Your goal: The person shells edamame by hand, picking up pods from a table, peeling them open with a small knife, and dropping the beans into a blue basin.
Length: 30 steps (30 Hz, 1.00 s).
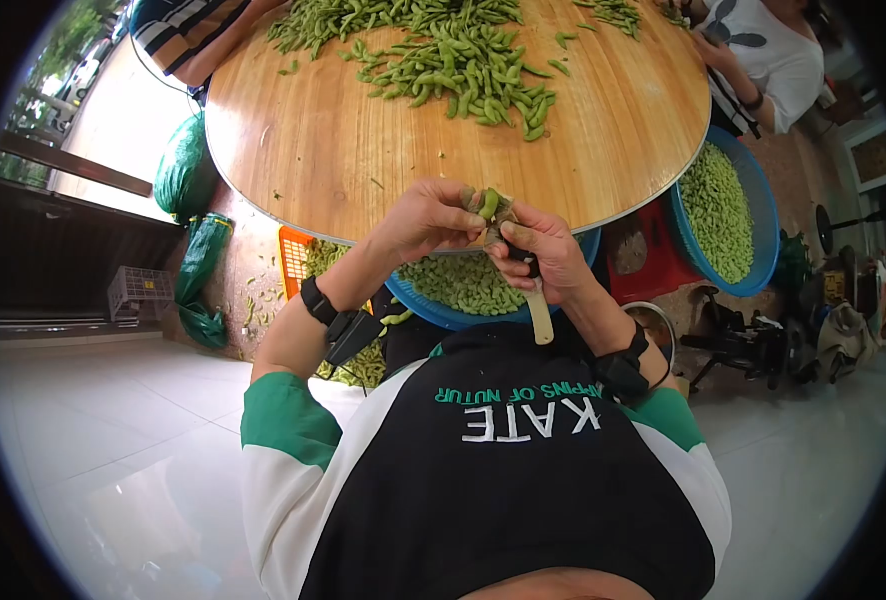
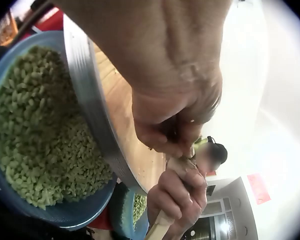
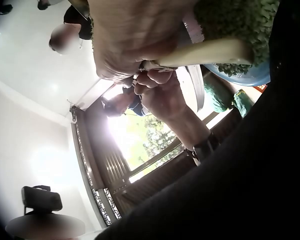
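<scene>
At the near table edge my left hand (image 1: 431,218) pinches a green soybean pod (image 1: 490,204) between thumb and fingers. Opposite it, my right hand (image 1: 545,248) grips a tool with a long cream handle (image 1: 541,318) that sticks out below the palm toward my body. Its working end is hidden by the fingers; I cannot tell its kind. Both hands meet at the pod, fingertips close together. In the left wrist view the right hand (image 2: 177,197) lies just below the left hand (image 2: 177,110). The cream handle (image 3: 210,53) also shows in the right wrist view.
A heap of soybean pods (image 1: 463,65) covers the far part of the round wooden table (image 1: 323,150). Under its near edge sits a blue basin (image 1: 423,312) of shelled beans, with another blue basin (image 1: 768,270) at right. Green sacks (image 1: 185,170) stand at left. Other people sit across the table.
</scene>
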Each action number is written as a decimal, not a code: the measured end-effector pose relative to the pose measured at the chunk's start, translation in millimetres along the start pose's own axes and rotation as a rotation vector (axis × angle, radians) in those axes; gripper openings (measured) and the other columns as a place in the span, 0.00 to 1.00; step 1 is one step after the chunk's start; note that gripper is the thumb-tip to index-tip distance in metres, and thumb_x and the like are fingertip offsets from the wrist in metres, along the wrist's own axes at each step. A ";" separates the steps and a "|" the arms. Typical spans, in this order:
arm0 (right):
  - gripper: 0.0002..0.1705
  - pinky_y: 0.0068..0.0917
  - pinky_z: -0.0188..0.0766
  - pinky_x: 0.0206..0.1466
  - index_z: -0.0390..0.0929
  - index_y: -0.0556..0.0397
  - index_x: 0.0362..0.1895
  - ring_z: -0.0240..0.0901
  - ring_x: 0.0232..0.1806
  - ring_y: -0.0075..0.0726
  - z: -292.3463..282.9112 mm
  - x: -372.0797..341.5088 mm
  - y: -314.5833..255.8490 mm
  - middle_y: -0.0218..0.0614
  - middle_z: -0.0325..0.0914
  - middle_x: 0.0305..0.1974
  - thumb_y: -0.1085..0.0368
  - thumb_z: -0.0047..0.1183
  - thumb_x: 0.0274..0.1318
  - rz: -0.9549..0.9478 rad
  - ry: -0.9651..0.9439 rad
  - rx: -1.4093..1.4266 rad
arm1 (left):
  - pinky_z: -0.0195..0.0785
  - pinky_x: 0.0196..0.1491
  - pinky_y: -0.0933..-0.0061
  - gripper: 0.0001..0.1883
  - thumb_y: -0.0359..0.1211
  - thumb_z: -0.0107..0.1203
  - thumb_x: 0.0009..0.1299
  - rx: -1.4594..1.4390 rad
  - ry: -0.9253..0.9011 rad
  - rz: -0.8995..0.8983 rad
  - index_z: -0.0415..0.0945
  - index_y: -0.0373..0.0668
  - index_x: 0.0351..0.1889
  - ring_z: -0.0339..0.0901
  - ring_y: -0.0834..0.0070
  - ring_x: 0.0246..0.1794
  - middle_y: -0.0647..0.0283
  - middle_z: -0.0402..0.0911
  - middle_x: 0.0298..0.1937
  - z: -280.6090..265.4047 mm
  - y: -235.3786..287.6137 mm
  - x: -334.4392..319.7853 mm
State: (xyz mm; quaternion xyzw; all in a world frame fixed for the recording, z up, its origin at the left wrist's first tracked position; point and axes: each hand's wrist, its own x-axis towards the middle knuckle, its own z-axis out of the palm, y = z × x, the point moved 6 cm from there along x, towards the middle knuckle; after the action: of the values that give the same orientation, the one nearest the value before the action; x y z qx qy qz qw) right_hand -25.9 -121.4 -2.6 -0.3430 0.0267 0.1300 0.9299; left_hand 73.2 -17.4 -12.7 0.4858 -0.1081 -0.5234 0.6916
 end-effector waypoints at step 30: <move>0.12 0.27 0.68 0.33 0.71 0.60 0.44 0.70 0.29 0.35 -4.3 -7.6 -32.3 0.39 0.73 0.31 0.72 0.53 0.54 -0.724 0.469 -1.167 | 0.69 0.24 0.69 0.07 0.29 0.56 0.61 0.866 0.385 0.310 0.77 0.32 0.30 0.76 0.69 0.18 0.53 0.77 0.19 30.4 6.1 -12.5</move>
State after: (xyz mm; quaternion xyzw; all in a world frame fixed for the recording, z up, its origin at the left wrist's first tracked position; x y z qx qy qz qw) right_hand -24.7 -149.5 15.5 -0.7896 0.0365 -0.2699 0.5499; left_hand 51.6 -24.2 11.9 0.7943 -0.2567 -0.2226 0.5036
